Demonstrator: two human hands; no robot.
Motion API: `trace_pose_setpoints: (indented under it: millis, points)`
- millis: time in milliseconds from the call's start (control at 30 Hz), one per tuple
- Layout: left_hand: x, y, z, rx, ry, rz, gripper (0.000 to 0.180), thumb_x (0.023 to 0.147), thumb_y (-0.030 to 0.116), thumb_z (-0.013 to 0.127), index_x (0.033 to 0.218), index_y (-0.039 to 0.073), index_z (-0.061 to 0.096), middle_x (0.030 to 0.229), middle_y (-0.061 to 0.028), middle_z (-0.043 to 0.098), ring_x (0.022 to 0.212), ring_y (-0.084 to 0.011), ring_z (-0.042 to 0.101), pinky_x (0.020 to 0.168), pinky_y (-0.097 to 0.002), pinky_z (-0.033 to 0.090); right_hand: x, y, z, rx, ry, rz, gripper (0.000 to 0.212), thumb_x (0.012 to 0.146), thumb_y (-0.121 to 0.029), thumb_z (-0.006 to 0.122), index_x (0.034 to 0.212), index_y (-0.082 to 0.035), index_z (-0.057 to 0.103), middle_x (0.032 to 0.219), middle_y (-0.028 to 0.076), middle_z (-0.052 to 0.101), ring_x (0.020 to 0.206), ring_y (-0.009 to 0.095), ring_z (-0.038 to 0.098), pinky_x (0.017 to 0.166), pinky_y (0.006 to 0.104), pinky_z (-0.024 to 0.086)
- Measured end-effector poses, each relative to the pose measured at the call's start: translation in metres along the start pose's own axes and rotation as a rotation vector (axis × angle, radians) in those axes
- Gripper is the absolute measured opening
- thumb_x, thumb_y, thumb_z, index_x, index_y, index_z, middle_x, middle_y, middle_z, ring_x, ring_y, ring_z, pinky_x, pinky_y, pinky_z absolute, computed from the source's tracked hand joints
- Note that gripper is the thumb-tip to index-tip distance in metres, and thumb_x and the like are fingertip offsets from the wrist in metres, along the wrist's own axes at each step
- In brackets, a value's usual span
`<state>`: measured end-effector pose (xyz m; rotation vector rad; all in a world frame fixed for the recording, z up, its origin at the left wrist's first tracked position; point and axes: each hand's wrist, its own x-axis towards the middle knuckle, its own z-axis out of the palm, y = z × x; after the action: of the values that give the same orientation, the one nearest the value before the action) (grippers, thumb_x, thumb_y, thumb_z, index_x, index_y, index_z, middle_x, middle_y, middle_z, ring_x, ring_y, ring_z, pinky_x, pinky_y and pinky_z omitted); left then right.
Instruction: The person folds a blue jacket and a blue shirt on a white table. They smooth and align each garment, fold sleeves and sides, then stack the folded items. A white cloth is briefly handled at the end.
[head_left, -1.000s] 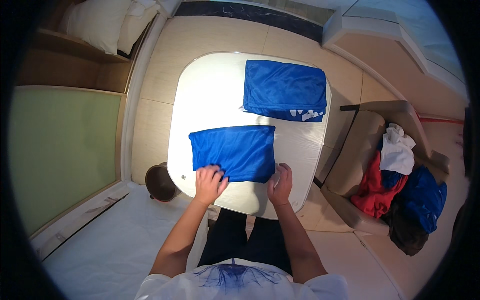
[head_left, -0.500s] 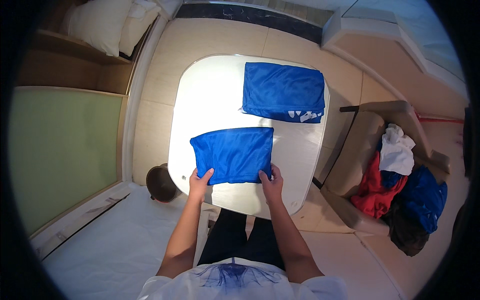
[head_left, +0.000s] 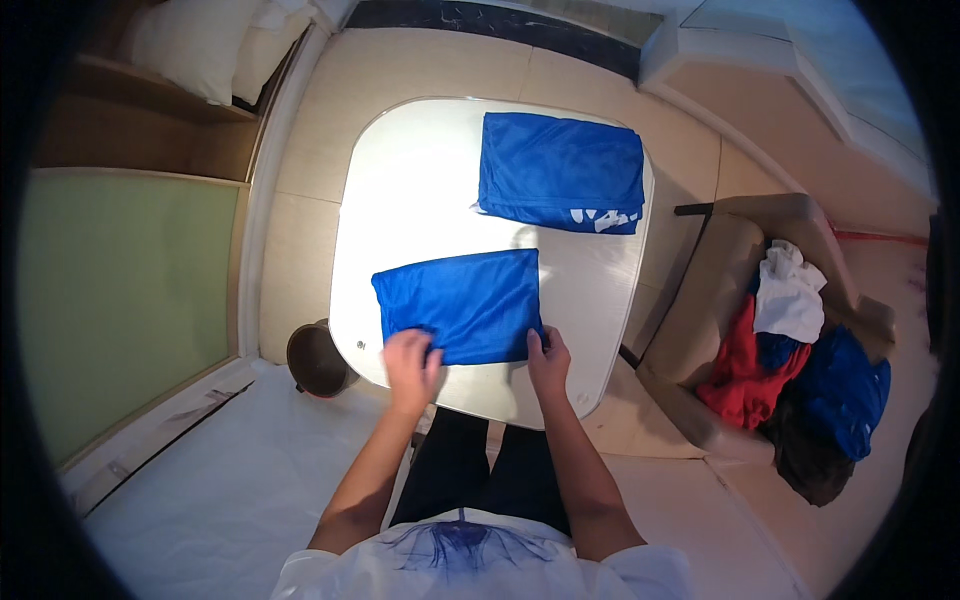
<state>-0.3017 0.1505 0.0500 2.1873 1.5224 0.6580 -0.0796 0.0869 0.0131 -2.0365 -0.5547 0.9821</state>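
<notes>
A folded blue garment (head_left: 465,300) of thin, slightly shiny fabric lies on the near half of the white table (head_left: 400,200). My left hand (head_left: 411,366) rests over its near left corner, fingers apart and a little blurred. At the near right corner, my right hand (head_left: 548,362) has its thumb and fingers closed on the garment's edge. Farther off to the right lies a second folded blue garment (head_left: 560,165), with white print along its near edge.
To the right, a tan armchair (head_left: 690,310) carries a heap of clothes: a white piece (head_left: 790,290), a red one (head_left: 745,375), a blue one (head_left: 845,390) and a dark one (head_left: 815,460). A brown bin (head_left: 318,360) stands by the table's left edge. Pillows (head_left: 190,45) sit on the shelf.
My left hand has let go of the near left corner and shifted right over the fabric. The right hand stays at its corner. The view has shifted slightly.
</notes>
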Motion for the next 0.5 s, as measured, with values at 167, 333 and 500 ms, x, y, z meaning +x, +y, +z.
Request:
trace_pose_setpoints:
  millis: [167, 333, 500]
  points:
    - [0.030, 0.071, 0.047, -0.191, -0.237, 0.296, 0.036, 0.072, 0.012, 0.077, 0.106, 0.005, 0.065, 0.104, -0.0097, 0.060, 0.098, -0.0301, 0.058, 0.087, -0.0398, 0.046, -0.008, 0.011, -0.002, 0.358, -0.011, 0.090, 0.023, 0.090, -0.009, 0.065, 0.109, 0.003, 0.064, 0.091, 0.006, 0.067, 0.078, 0.013, 0.061, 0.071, 0.0262, 0.051]
    - [0.038, 0.082, 0.082, -0.155, -0.401, 0.291, 0.034, 0.072, 0.010, 0.074, 0.105, 0.006, 0.067, 0.098, -0.0080, 0.062, 0.094, -0.0274, 0.059, 0.083, -0.0381, 0.048, -0.013, 0.022, -0.010, 0.491, -0.071, 0.068, 0.032, 0.084, 0.003, 0.065, 0.116, 0.003, 0.061, 0.111, 0.009, 0.063, 0.105, 0.018, 0.059, 0.087, 0.0308, 0.051]
    - [0.041, 0.081, 0.086, -0.230, -0.379, 0.170, 0.024, 0.077, 0.008, 0.071, 0.100, 0.004, 0.067, 0.087, -0.0097, 0.064, 0.083, -0.0303, 0.061, 0.077, -0.0405, 0.049, -0.009, 0.025, -0.011, 0.037, 0.006, -0.197, 0.031, 0.077, -0.003, 0.072, 0.107, 0.002, 0.065, 0.103, 0.010, 0.062, 0.098, 0.023, 0.061, 0.084, 0.0344, 0.052]
